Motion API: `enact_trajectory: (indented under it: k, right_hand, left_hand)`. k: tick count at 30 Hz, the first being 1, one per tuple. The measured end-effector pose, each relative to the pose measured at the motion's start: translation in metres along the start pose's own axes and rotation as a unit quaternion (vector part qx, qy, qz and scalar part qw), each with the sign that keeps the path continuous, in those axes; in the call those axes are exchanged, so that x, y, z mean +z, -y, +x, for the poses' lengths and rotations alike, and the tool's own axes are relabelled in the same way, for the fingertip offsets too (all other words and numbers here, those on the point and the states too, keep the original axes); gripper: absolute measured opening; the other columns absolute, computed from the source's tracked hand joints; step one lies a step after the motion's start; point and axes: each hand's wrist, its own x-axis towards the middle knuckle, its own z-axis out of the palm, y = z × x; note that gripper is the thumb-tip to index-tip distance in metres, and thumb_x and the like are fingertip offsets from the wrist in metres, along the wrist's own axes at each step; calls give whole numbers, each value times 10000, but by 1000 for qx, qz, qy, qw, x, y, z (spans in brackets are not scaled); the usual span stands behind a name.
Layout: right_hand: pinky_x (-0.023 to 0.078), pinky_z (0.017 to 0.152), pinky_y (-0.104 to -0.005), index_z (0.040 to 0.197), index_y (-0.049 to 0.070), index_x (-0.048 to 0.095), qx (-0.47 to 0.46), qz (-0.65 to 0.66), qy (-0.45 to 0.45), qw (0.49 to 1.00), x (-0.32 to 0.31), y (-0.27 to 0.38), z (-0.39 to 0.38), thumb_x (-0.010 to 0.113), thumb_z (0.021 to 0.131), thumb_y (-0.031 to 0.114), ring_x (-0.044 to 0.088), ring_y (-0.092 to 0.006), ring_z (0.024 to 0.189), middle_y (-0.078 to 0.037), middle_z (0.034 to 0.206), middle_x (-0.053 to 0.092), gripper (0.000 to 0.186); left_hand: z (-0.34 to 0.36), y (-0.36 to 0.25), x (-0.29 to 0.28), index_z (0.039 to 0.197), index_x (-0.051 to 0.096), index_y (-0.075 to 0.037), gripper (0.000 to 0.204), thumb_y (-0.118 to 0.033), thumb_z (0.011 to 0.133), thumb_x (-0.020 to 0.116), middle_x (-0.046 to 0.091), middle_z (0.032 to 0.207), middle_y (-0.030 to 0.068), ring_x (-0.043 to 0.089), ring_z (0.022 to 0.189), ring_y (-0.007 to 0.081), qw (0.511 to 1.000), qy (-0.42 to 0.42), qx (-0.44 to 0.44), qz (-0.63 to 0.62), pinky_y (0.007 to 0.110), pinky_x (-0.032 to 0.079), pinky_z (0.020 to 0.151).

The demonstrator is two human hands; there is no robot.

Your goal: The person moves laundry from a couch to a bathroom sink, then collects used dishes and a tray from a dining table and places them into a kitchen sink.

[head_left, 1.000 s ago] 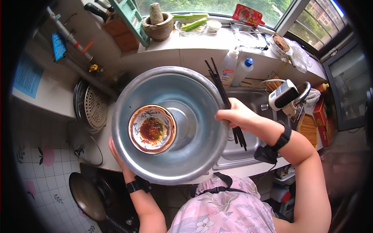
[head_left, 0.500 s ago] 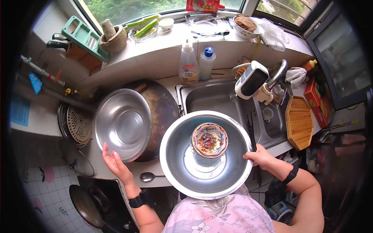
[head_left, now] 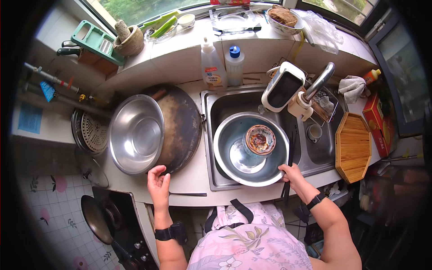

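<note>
My right hand grips the rim of a large metal basin together with dark chopsticks. The basin sits in the left sink bowl, and a small patterned bowl with red-brown residue lies inside it. My left hand is open, fingers loosely bent, near a spoon handle on the counter edge. Another steel bowl stands to the left, overlapping a big dark round pan or lid.
Faucet with white device over the sink; small cup in the right bowl. Bamboo tray and red box at right. Two bottles behind. Mortar, grater and food bowl on the ledge. Stove with pan lower left.
The basin, held up in both hands earlier, has moved down and away from me into the sink. My left hand has released it and moved forward toward the counter.
</note>
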Motion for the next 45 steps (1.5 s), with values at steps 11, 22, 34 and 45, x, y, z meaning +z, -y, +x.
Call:
enact_trajectory:
  k: [11, 22, 34, 45]
  right_hand:
    - [263, 343, -255, 695, 48, 443, -42, -16, -77, 996, 2, -7, 120, 589, 703, 64, 338, -91, 372, 7, 496, 380, 148]
    - [306, 343, -252, 758, 25, 490, -18, -102, -133, 986, -3, -12, 156, 630, 684, 63, 404, -118, 407, -29, 551, 456, 163]
    - [300, 346, -242, 894, 16, 474, -19, -87, -192, 977, -19, -14, 150, 646, 720, 147, 391, -108, 414, -31, 573, 442, 277]
    - [312, 358, -227, 902, 7, 451, 13, -154, 7, 988, 0, 11, 146, 533, 840, 154, 395, -88, 426, -39, 599, 455, 180]
  left_hand:
    - [-64, 17, -55, 835, 585, -14, 151, -124, 881, 491, 588, 879, 64, 522, 773, 99, 994, -21, -91, 59, 225, 412, 702]
    - [-75, 15, -66, 966, 567, 4, 419, -340, 945, 329, 599, 886, 84, 564, 836, 137, 978, -83, -189, 33, 244, 429, 702]
    - [-51, 9, -47, 683, 515, -43, 450, -356, 946, 328, 598, 857, 98, 531, 734, 134, 981, -81, -178, 9, 254, 420, 679]
    - [-41, 31, -37, 763, 530, -33, 178, -154, 888, 496, 588, 797, 64, 567, 749, 134, 980, -69, -188, -18, 222, 441, 641]
